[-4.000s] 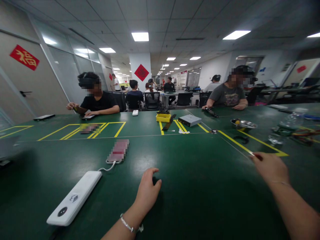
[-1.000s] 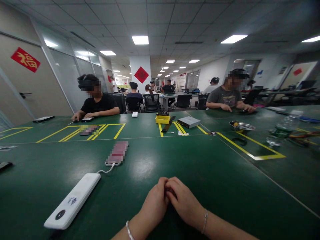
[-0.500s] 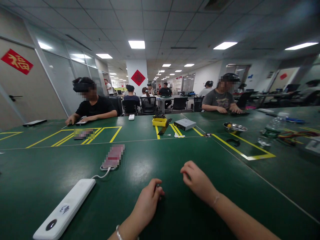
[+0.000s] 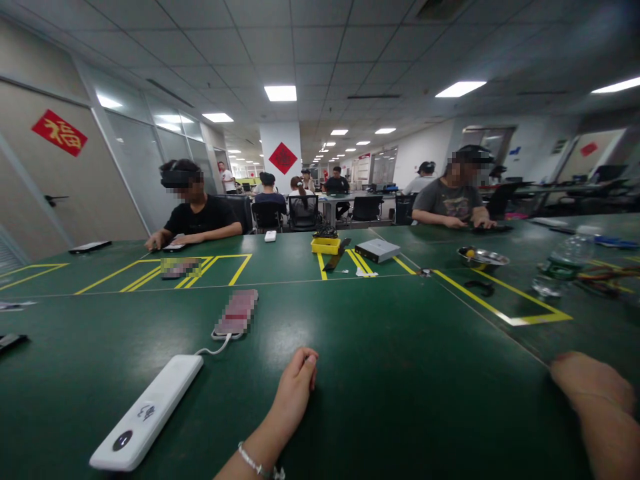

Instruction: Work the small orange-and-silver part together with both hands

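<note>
My left hand point(image 4: 296, 385) rests over the green table point(image 4: 400, 360) with its fingers curled in and the thumb pressed against them. A tiny dark spot shows at the fingertips, but what they hold, if anything, is too small to name. Far to the right, my right hand point(image 4: 593, 381) is smeared by motion and its fingers are hidden. Left of my left hand lies a long white power bank point(image 4: 150, 410) with a round dark display. A white cable point(image 4: 216, 349) runs from it to a phone point(image 4: 237, 313), whose screen is blurred out.
Across the table sit a silver-grey box point(image 4: 377, 250), a yellow tray point(image 4: 326, 246) of dark parts, a metal bowl point(image 4: 493, 259), a clear water bottle point(image 4: 565, 263) and several wires point(image 4: 607, 283). Two people wearing headgear work at the far side. Yellow tape point(image 4: 540, 319) marks rectangles.
My right hand has swung far to the right, away from my left hand. My left hand's fingers have closed more tightly. The view has shifted slightly left.
</note>
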Available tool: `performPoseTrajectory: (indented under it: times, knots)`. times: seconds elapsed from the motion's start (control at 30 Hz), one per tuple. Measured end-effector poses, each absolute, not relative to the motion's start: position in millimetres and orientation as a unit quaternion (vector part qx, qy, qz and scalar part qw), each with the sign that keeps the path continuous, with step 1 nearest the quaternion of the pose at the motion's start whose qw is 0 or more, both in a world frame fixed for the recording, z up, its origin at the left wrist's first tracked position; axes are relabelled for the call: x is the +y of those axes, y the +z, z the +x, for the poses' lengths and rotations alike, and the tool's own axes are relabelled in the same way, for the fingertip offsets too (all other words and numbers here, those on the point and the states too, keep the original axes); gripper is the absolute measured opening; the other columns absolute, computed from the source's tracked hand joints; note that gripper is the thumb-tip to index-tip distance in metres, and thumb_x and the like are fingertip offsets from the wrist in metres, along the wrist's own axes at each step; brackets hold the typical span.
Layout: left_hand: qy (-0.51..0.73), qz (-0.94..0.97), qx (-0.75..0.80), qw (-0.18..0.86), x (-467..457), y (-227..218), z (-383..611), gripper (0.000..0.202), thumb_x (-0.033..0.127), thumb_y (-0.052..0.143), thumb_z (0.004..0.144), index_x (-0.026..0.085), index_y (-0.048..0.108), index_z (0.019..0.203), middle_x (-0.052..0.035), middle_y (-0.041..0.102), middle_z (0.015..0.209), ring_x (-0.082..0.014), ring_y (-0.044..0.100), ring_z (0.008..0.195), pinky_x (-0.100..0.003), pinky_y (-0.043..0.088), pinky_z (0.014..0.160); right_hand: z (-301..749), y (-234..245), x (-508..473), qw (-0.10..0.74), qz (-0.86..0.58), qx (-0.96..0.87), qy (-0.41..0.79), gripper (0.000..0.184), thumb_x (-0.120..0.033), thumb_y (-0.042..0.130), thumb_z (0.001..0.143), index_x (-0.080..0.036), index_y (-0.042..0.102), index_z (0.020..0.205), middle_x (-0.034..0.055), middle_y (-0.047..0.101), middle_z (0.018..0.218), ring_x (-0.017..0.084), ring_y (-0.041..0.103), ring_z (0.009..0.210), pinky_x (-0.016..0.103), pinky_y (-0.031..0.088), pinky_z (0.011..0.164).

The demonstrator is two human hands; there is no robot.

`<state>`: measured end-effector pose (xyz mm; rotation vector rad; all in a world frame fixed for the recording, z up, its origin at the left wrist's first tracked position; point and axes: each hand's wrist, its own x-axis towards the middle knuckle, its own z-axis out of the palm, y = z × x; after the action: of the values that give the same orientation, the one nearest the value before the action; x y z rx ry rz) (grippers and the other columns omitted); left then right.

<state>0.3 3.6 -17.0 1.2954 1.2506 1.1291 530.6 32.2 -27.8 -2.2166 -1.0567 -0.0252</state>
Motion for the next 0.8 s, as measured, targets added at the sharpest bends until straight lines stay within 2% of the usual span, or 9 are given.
performPoseTrajectory:
  times: [0.1,0.17,0.23,0.37,0.43,0.5,0.63,0.73,0.8]
  knots:
    - [0.461,0.529,0.516,0.492,2.7,-17.0,-0.1,0.027,0.039,0.037,0.079,0.019,0.048,0.094,0.0069,0.041,0.054,-0.0099,0.042,0.050,-0.020,0.033,0.047,475.7,-4.9,46.1,0.286,-0.864,-0.413,0.038,0.012,-0.020,0.047,0.064,-0.019,0.059,0.067,0.0175,0.057,0.073,0.018,0.049,0.052,0.036,0.032,0.054]
    - [0.456,0.542,0.514,0.485,3.3,-19.0,-0.4,0.032,0.039,0.038,0.079,0.019,0.047,0.103,0.0061,0.044,0.057,-0.0104,0.044,0.052,-0.021,0.034,0.049,429.3,6.4,56.2,0.312,-0.816,-0.482,0.062,0.021,-0.028,0.044,0.071,-0.021,0.058,0.084,0.0126,0.059,0.082,0.016,0.052,0.058,0.032,0.035,0.057]
    - [0.457,0.553,0.508,0.478,4.6,-21.7,0.0,0.035,0.037,0.039,0.079,0.019,0.044,0.109,0.0044,0.049,0.062,-0.0106,0.047,0.055,-0.021,0.035,0.051,378.3,11.2,61.8,0.330,-0.759,-0.551,0.102,0.025,-0.034,0.039,0.076,-0.023,0.056,0.090,0.0060,0.059,0.081,0.014,0.053,0.062,0.029,0.037,0.059]
    - [0.477,0.534,0.490,0.498,5.5,-23.7,3.5,0.031,0.031,0.046,0.076,0.017,0.043,0.104,-0.0008,0.059,0.076,-0.0109,0.055,0.061,-0.021,0.038,0.052,267.9,9.7,52.7,0.352,-0.603,-0.668,0.258,0.031,-0.043,0.034,0.079,-0.019,0.053,0.077,-0.0014,0.049,0.060,0.010,0.045,0.053,0.023,0.034,0.051]
    - [0.481,0.525,0.487,0.506,3.9,-21.2,5.4,0.025,0.029,0.048,0.075,0.017,0.045,0.096,-0.0023,0.061,0.077,-0.0109,0.056,0.059,-0.022,0.039,0.053,216.7,7.6,42.2,0.367,-0.531,-0.667,0.373,0.032,-0.045,0.036,0.078,-0.018,0.050,0.072,-0.0044,0.040,0.052,0.008,0.038,0.047,0.021,0.029,0.046]
    - [0.484,0.530,0.481,0.503,1.5,-16.8,6.4,0.022,0.029,0.050,0.074,0.016,0.047,0.092,-0.0027,0.062,0.076,-0.0115,0.056,0.060,-0.023,0.041,0.056,176.0,5.1,32.1,0.391,-0.468,-0.623,0.490,0.031,-0.047,0.040,0.076,-0.017,0.048,0.071,-0.0059,0.038,0.051,0.006,0.034,0.043,0.020,0.026,0.043]
    - [0.474,0.580,0.469,0.467,-2.4,-8.3,5.1,0.024,0.029,0.049,0.074,0.016,0.056,0.093,-0.0020,0.061,0.074,-0.0126,0.053,0.063,-0.025,0.042,0.061,138.2,-1.3,19.4,0.459,-0.403,-0.461,0.644,0.033,-0.043,0.059,0.063,-0.017,0.048,0.080,-0.0041,0.049,0.062,0.005,0.040,0.047,0.019,0.028,0.045]
    - [0.448,0.581,0.496,0.465,-2.6,-6.3,3.4,0.029,0.032,0.047,0.075,0.016,0.059,0.097,-0.0008,0.060,0.070,-0.0121,0.051,0.058,-0.025,0.042,0.058,140.4,-5.1,15.6,0.471,-0.398,-0.390,0.684,0.035,-0.036,0.069,0.055,-0.015,0.051,0.076,-0.0014,0.055,0.066,0.005,0.042,0.050,0.019,0.031,0.049]
    - [0.438,0.576,0.507,0.468,-2.1,-6.6,2.5,0.032,0.033,0.046,0.075,0.016,0.059,0.099,0.0001,0.058,0.065,-0.0119,0.049,0.055,-0.025,0.041,0.056,146.0,-6.4,14.6,0.464,-0.391,-0.381,0.698,0.033,-0.036,0.069,0.056,-0.014,0.053,0.075,0.0003,0.056,0.068,0.005,0.043,0.051,0.019,0.032,0.050]
